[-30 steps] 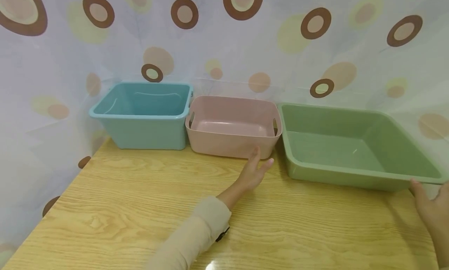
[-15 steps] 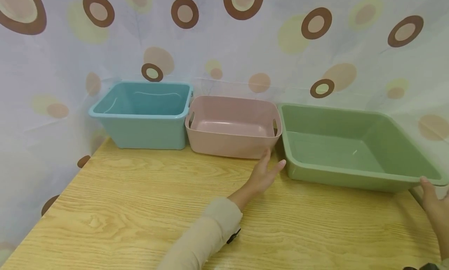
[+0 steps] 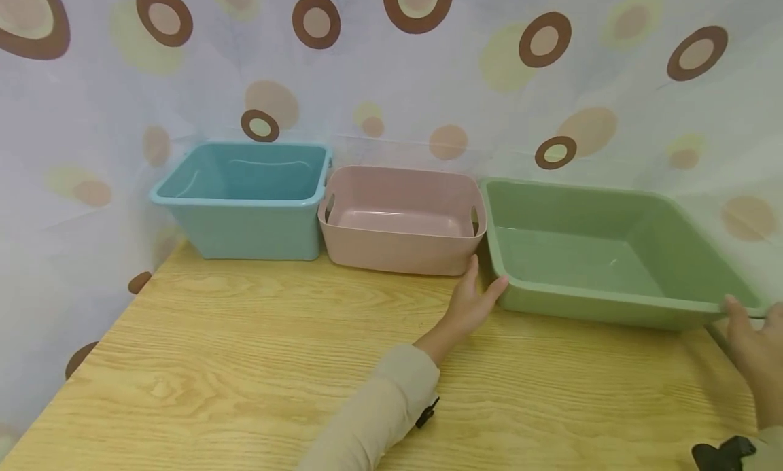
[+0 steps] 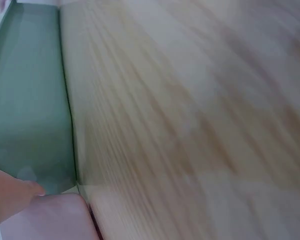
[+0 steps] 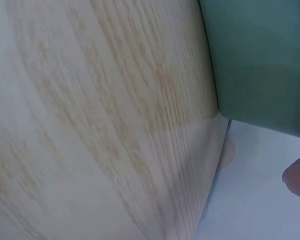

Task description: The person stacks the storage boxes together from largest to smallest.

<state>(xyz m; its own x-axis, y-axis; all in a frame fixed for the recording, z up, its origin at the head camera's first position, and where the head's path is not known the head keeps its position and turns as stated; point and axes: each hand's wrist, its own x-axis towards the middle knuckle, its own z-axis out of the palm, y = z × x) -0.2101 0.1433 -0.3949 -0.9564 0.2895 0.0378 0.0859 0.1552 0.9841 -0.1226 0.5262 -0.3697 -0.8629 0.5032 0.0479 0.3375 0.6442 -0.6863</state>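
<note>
A large green plastic tub (image 3: pixel 587 301) sits on the wooden table at the right in the head view. My left hand (image 3: pixel 467 306) is at its front left corner, fingers extended toward the gap beside the pink basket (image 3: pixel 397 250). The left thumb tip is right at the green tub's side. At the front right corner is my right hand (image 3: pixel 755 342), its thumb tip overlapping the rim and its other fingers partly cut off by the frame edge. One fingertip (image 5: pixel 297 177) shows beside the tub in the right wrist view.
A blue tub (image 3: pixel 257 230) stands left of the pink basket, all three containers in a row. Behind them hangs a patterned curtain (image 3: pixel 391 70). The wooden table (image 3: pixel 245 362) ends at a left edge and, by my right hand, a right edge.
My left hand has moved right, from in front of the pink basket to the green tub's corner. My right hand remains near the opposite corner after a small shift. The containers stay in place.
</note>
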